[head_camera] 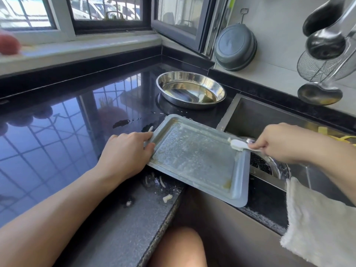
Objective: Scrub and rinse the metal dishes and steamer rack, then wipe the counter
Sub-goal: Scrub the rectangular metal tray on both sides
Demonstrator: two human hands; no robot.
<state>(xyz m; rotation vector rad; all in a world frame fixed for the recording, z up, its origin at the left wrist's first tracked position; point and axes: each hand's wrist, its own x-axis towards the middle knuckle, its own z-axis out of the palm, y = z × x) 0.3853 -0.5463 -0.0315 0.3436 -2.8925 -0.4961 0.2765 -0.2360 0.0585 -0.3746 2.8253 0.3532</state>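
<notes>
Your left hand (pixel 128 151) grips the left rim of the grey rectangular metal tray (pixel 196 160), whose long axis runs away from you, overhanging the steel sink (pixel 248 116). Your right hand (pixel 277 142) pinches a small white scraper (pixel 240 145) at the tray's right edge, so the residue lies to its left.

The rectangular tray (pixel 198 158) covers most of a round metal dish (pixel 273 166) in the sink (pixel 250 114), so only that dish's right rim shows. Beyond the tray, a white cloth (pixel 317 224) runs off the right edge. Far left of the tray, a blurred red object (pixel 8 44), perhaps fruit, is cropped.
</notes>
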